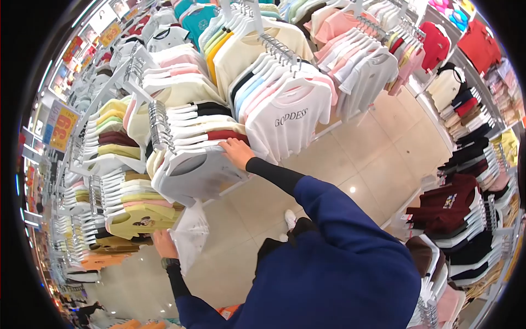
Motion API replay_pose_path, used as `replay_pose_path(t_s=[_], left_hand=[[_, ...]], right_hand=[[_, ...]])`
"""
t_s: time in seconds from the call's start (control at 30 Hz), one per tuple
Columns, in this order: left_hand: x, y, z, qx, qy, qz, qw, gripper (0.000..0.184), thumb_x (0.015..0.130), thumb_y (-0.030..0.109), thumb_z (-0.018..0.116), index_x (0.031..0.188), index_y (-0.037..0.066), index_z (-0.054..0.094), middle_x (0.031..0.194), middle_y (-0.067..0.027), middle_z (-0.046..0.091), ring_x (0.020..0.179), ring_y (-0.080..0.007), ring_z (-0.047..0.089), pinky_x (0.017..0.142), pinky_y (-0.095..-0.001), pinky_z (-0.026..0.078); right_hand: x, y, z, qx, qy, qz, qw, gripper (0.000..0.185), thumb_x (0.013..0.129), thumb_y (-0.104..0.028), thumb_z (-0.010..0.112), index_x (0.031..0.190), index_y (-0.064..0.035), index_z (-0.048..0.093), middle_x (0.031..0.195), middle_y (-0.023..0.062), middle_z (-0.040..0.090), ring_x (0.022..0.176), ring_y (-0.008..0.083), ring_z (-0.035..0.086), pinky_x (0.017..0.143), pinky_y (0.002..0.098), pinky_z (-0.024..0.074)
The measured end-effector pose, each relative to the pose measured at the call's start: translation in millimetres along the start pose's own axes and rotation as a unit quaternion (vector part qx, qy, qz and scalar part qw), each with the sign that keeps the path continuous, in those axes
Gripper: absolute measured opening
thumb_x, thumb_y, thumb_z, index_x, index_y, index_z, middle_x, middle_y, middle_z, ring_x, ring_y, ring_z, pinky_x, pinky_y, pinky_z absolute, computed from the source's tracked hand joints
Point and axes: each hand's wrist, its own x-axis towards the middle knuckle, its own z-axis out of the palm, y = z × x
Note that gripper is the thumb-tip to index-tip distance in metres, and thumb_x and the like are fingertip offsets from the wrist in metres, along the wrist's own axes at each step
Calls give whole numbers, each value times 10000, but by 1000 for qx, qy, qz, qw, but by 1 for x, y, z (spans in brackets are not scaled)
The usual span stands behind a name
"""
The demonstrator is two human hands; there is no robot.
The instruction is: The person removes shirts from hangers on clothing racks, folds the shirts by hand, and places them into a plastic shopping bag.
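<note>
My right hand (238, 154) rests on the shoulders of hanging shirts, its fingers stretched out over the edge between a dark red shirt (222, 134) and a light grey shirt (204, 172) at the front of the rail. Lower left, my left hand (164, 244) is closed at the edge of a white garment (190, 233) that hangs down beside it; the fingertips are partly hidden. Just left of that hand hangs a yellow shirt with a printed figure (143, 220). A watch (170, 262) is on my left wrist.
A white shirt lettered "GODDESS" (287, 118) hangs right of my right hand. More racks line the right side, with maroon shirts (452, 203). Tiled floor (350, 170) runs between the racks. A price sign (61, 127) stands at the left.
</note>
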Motion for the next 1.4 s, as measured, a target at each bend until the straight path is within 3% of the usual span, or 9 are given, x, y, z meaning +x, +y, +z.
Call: replay_pose_path(t_s=[0.2,0.3,0.5,0.6,0.8,1.0,1.17,1.33,1.4], left_hand=[[-16,95,-24,-160,132,-43,977,132,894,74,535,991,12,602,852,-177,567,799,-370,545,684,-438,441],[-21,150,-22,-319,65,-213,921,192,940,138,510,1046,8,605,868,-182,639,789,-373,594,720,-414,469],[-36,235,29,-330,-80,-185,922,264,991,206,428,1038,20,609,911,-161,668,766,-326,627,719,-385,491],[-26,294,49,-525,-214,-281,774,270,993,207,409,1004,31,614,895,-119,658,730,-264,615,712,-371,493],[34,448,113,-554,-179,-187,791,222,938,77,405,961,35,622,865,-107,644,759,-227,611,706,-361,485],[141,589,61,-380,-22,10,925,291,821,-58,435,1026,19,627,977,-181,660,909,-296,647,752,-362,501],[201,684,59,-606,-73,-177,772,329,863,-56,358,1037,24,625,957,-129,635,910,-259,614,858,-383,459],[274,748,133,-713,-121,-182,667,262,876,60,407,999,6,632,972,-123,648,946,-201,590,893,-319,419],[317,776,116,-678,-100,-126,718,222,887,144,480,971,30,651,871,-112,642,848,-215,594,820,-313,446]], right_hand=[[-62,-24,-17,38,85,82,992,392,817,-21,585,1194,-80,496,1023,155,518,971,341,543,815,442,455],[-111,-35,-30,121,2,113,986,302,830,-26,541,1125,-88,528,1034,143,516,1005,353,555,817,452,475],[-205,-18,-53,203,-130,58,969,154,886,-90,524,1027,-66,580,1026,132,556,983,330,571,828,411,483],[-252,22,-93,210,-154,114,959,124,901,-107,520,975,-61,608,995,133,579,962,320,586,820,402,484],[-333,163,-201,188,-105,246,945,137,893,-110,532,956,-50,637,935,135,644,895,311,620,779,399,494],[-365,270,-318,161,-35,344,924,165,900,-74,510,973,-26,650,891,103,691,760,213,658,716,328,519],[-367,328,-384,146,-4,364,920,166,903,-86,520,979,-26,655,878,94,691,745,185,660,708,312,525],[-313,391,-440,91,-16,301,949,155,892,-92,543,978,-42,662,835,97,667,684,192,623,641,327,499],[-272,420,-473,64,21,251,966,131,860,-91,547,913,-21,643,850,172,651,766,340,622,710,411,499]])
